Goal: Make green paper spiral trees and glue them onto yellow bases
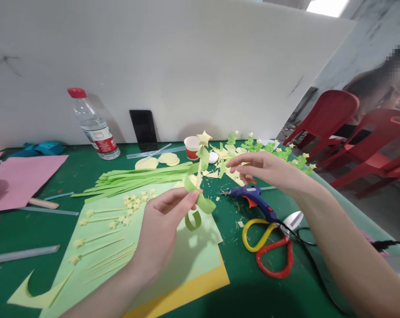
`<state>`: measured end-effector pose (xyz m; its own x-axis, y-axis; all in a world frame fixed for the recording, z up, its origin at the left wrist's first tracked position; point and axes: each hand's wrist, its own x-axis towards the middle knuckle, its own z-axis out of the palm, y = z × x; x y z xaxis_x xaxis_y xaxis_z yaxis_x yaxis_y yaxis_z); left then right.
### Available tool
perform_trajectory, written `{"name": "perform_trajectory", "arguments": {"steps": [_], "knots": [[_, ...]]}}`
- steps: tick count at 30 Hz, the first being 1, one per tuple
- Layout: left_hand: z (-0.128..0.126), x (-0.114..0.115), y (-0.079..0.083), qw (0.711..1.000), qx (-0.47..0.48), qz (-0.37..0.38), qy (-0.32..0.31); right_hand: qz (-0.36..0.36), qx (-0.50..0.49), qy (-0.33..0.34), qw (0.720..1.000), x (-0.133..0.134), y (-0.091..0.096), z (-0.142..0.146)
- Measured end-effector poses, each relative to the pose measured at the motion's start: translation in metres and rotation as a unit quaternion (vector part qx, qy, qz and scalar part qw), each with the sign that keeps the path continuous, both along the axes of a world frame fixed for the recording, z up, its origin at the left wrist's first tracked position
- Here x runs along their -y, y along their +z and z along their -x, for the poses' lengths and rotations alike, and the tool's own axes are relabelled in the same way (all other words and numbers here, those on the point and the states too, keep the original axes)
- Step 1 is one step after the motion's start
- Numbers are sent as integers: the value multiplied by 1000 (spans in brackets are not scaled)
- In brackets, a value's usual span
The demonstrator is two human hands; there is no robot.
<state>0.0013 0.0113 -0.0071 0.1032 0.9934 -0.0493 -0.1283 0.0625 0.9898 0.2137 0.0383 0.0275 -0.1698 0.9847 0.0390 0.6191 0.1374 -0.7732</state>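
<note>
Yellow star-topped sticks [79, 243], four of them, lie on the green sheet [200, 256]; rightward, several bare sticks [111, 256] bunch too closely to count. My left grip [161, 225] pinches one starred spiral [203, 158], its green strip [205, 204] curling loose below, so I judge it unfinished. My right grip [266, 170], loosely spread and empty, hangs near one glue gun [253, 194]. Behind, about six similar spirals [249, 144] look done.

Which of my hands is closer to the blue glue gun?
Right. Your right hand hovers near the glue gun, just above it in the picture; your left hand is to its left, holding a green paper curl.
</note>
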Motion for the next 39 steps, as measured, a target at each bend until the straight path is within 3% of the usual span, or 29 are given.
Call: {"name": "perform_trajectory", "arguments": {"steps": [3,7,11,16,21,24,26,32,37,39], "knots": [[1,1,1,1000,9,7,3,-34,-4,-27,999,0,-2,-4],[2,2,0,1000,18,11,0,-142,20,-88,986,10,-5,4],[1,4,-2,1000,23,-4,-13,-237,-32,-55,969,36,0,35],[0,7,-3,998,58,-1,-34,-216,-92,-28,972,53,4,67],[2,9,-2,997,71,2,-38,-167,-122,-52,977,54,0,68],[1,9,-1,996,81,3,-38,-238,-100,-93,961,57,-2,65],[1,10,-2,995,94,5,-37,-276,-82,-85,954,59,-2,65],[1,11,-4,992,116,10,-44,-275,-22,-27,961,62,-5,68],[0,11,-3,989,140,25,-51,-356,8,-107,928,70,-6,71],[-1,12,-2,987,146,24,-55,-364,27,-100,926,74,-6,72]]}}
